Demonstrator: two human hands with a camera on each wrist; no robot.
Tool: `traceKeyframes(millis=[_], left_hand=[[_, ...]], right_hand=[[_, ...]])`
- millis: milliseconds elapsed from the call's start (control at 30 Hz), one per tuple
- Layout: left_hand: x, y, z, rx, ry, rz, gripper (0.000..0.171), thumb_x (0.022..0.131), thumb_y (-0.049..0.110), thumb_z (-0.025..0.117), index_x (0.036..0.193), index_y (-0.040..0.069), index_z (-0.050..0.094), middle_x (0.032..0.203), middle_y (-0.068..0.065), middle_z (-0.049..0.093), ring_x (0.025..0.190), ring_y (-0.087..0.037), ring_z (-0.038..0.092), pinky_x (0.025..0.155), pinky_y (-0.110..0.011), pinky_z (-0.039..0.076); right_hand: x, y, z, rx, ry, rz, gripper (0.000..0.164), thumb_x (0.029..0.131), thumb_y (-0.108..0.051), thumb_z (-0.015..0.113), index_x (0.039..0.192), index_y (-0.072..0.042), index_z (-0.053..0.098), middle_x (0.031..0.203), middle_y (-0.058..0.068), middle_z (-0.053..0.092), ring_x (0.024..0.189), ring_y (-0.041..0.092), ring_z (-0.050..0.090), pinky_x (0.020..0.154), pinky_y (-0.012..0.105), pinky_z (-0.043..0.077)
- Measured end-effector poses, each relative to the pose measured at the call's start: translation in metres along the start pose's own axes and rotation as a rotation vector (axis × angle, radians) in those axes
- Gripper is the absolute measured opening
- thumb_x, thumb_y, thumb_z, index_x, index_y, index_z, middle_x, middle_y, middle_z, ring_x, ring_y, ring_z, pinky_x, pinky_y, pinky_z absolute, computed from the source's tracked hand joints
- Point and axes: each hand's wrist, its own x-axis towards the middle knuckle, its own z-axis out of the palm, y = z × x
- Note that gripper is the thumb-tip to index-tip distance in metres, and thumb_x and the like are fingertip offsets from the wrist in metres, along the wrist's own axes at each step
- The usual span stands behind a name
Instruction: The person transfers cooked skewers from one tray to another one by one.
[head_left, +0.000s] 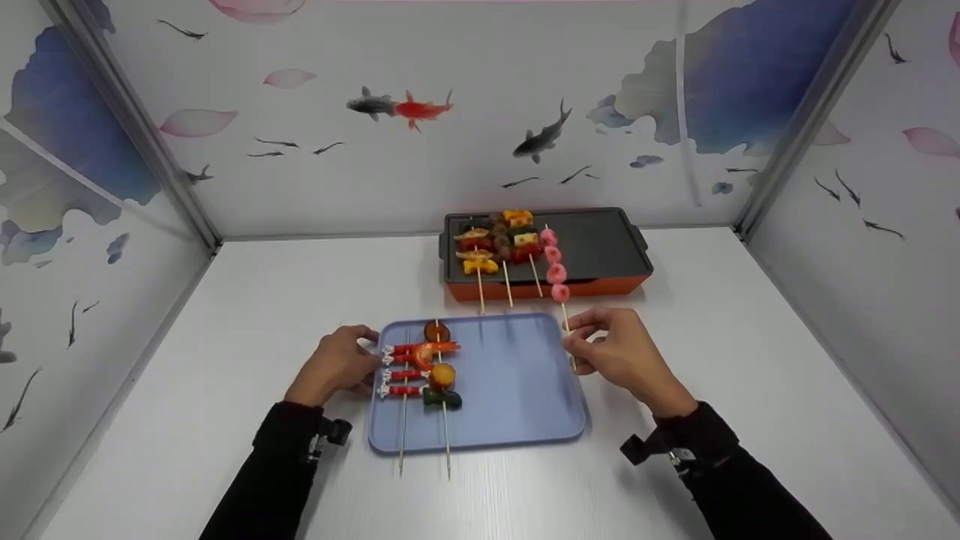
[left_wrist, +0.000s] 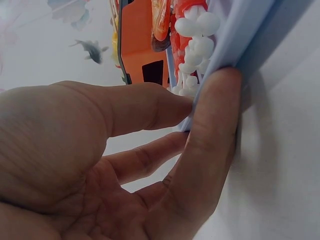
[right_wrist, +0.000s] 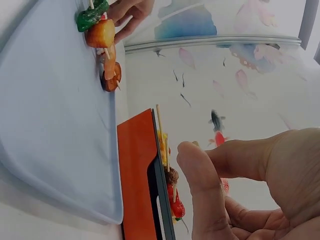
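Note:
My right hand [head_left: 619, 356] pinches the bare stick of a skewer of pink ring-like pieces [head_left: 555, 271]. Its pieces hang in front of the grill's front edge, above the tray's far right corner. In the right wrist view the thumb and forefinger [right_wrist: 197, 167] come together, and the pink pieces are mostly hidden. On the left, my left hand [head_left: 339, 366] grips the rim of a light-blue tray [head_left: 510, 382], thumb at the top and fingers [left_wrist: 215, 115] against its side. A skewer of red-and-white pieces [head_left: 405, 375] and a mixed skewer with a shrimp [head_left: 424, 354] lie on the tray.
Behind the tray stands an orange grill with a black plate [head_left: 592, 240]. Several loaded skewers [head_left: 502, 244] lie on its left part, sticks jutting over the front edge. White panels with painted fish [head_left: 420, 110] enclose the white table [head_left: 285, 285] at the back and sides.

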Motion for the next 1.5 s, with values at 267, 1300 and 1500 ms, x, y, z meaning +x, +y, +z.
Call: traceKeyframes(millis=[267, 1300, 1500], left_hand=[[0.000, -0.001, 0.001, 0.020, 0.000, 0.009, 0.050, 0.101, 0.012, 0.067, 0.148, 0.001, 0.057, 0.111, -0.018, 0.076, 0.076, -0.019, 0.078, 0.065, -0.035, 0.065], [0.001, 0.000, -0.001, 0.021, -0.003, 0.000, 0.051, 0.099, 0.012, 0.068, 0.148, 0.001, 0.057, 0.113, -0.019, 0.076, 0.076, -0.019, 0.078, 0.065, -0.034, 0.065], [0.001, 0.000, -0.001, 0.026, -0.004, -0.007, 0.051, 0.099, 0.012, 0.068, 0.148, 0.002, 0.057, 0.112, -0.018, 0.076, 0.077, -0.019, 0.078, 0.065, -0.035, 0.065]], right_hand=[[-0.013, 0.004, 0.010, 0.030, -0.047, 0.025, 0.028, 0.092, -0.003, 0.078, 0.116, 0.007, 0.070, 0.097, 0.017, 0.069, 0.067, 0.021, 0.073, 0.066, 0.033, 0.066], [-0.036, 0.000, 0.063, 0.002, -0.231, -0.040, 0.027, 0.093, -0.011, 0.081, 0.113, 0.005, 0.071, 0.089, 0.013, 0.070, 0.064, 0.020, 0.070, 0.063, 0.033, 0.065], [-0.038, 0.000, 0.074, -0.092, -0.233, -0.088, 0.025, 0.092, -0.014, 0.082, 0.110, 0.002, 0.074, 0.087, 0.007, 0.072, 0.066, 0.018, 0.070, 0.062, 0.027, 0.061]])
